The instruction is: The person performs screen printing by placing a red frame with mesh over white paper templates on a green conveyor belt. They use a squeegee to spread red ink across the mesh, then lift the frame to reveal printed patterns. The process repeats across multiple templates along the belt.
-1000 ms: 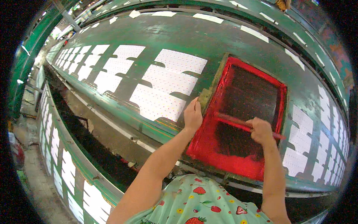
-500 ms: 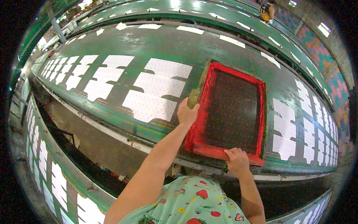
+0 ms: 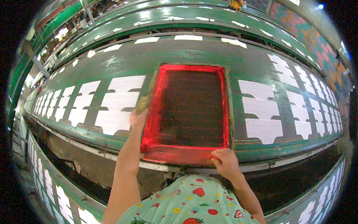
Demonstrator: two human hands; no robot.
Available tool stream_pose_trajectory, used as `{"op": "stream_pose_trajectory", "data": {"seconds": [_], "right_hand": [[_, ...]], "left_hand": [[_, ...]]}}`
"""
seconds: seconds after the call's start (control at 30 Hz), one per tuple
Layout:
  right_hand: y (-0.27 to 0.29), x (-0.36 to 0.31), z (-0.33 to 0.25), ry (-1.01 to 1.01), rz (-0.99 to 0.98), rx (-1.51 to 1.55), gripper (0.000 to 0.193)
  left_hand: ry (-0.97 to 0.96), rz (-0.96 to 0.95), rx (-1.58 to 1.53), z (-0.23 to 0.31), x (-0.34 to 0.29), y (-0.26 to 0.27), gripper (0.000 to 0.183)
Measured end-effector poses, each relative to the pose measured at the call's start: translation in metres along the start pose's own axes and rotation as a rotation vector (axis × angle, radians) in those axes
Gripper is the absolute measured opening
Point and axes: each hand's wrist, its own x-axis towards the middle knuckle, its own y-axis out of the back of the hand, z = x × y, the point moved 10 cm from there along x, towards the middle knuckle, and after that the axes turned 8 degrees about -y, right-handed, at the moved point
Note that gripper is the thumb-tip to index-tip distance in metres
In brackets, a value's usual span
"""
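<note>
A screen-printing frame (image 3: 193, 108) with dark mesh and red-stained borders is in front of me, over the green table. My left hand (image 3: 138, 118) grips its left side, next to a yellowish block (image 3: 142, 105) on the outer edge; the frame partly hides those fingers. At the lower right corner, my right hand (image 3: 226, 162) curls its fingers over the near red border. White cut-out fabric-like pieces with small dots lie on both sides, one piece (image 3: 121, 104) left of the frame and another (image 3: 261, 111) right of it. Whatever lies beneath the frame is hidden.
Rows of similar white pieces run along the long green table (image 3: 201, 50) both ways. A pale rail (image 3: 268, 161) edges its near side. More long tables stand beyond and behind me. Far off at the top is a person in yellow (image 3: 235, 4).
My view has turned, so the frame now appears further left and more upright in the picture. Both hands stay on it, and it still sits between the same neighbouring white pieces.
</note>
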Motion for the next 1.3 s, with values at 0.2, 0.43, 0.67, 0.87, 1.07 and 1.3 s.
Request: {"op": "stream_pose_trajectory", "data": {"seconds": [0.2, 0.43, 0.67, 0.87, 1.07, 1.3], "right_hand": [[0.035, -0.041, 0.165, -0.677, 0.175, 0.282, 0.035], [-0.030, -0.062, 0.209, -0.953, -0.058, 0.704, 0.043], [-0.030, -0.052, 0.199, -1.022, 0.041, 0.747, 0.043], [0.000, -0.039, 0.170, -0.941, 0.129, 0.459, 0.045], [0.047, -0.034, 0.159, -0.846, 0.248, 0.411, 0.040], [0.114, -0.057, 0.265, -0.862, 0.351, 0.298, 0.041]], "left_hand": [[0.080, -0.032, -0.044, -0.005, 0.003, -0.005, 0.065], [0.265, -0.049, -0.322, 0.003, -0.006, -0.007, 0.074], [0.283, -0.124, -0.540, -0.015, 0.001, -0.027, 0.046], [0.296, -0.241, -0.726, -0.028, 0.003, -0.045, 0.043], [0.341, -0.254, -0.730, -0.008, 0.010, -0.045, 0.046], [0.193, -0.160, -0.853, 0.104, -0.045, -0.091, 0.042]]}}
